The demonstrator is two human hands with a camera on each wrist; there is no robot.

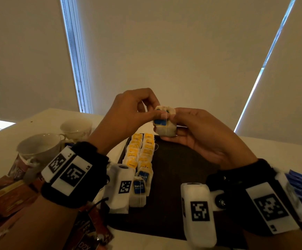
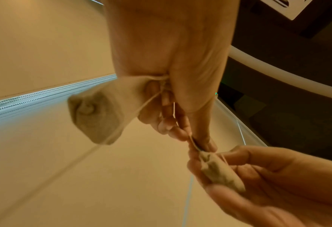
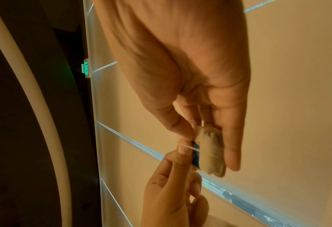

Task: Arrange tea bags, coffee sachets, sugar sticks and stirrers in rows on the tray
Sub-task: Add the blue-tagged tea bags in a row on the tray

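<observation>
Above the tray (image 1: 173, 159), both the left hand (image 1: 128, 114) and right hand (image 1: 206, 136) pinch one tea bag (image 1: 165, 127).

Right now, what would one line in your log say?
left hand: pinches string | right hand: holds tea bag above tray | tray: two tea bag rows at left

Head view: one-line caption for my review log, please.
Both hands, left hand and right hand, hold a blue-tagged tea bag above the dark tray beside rows of yellow-tagged tea bags.
</observation>
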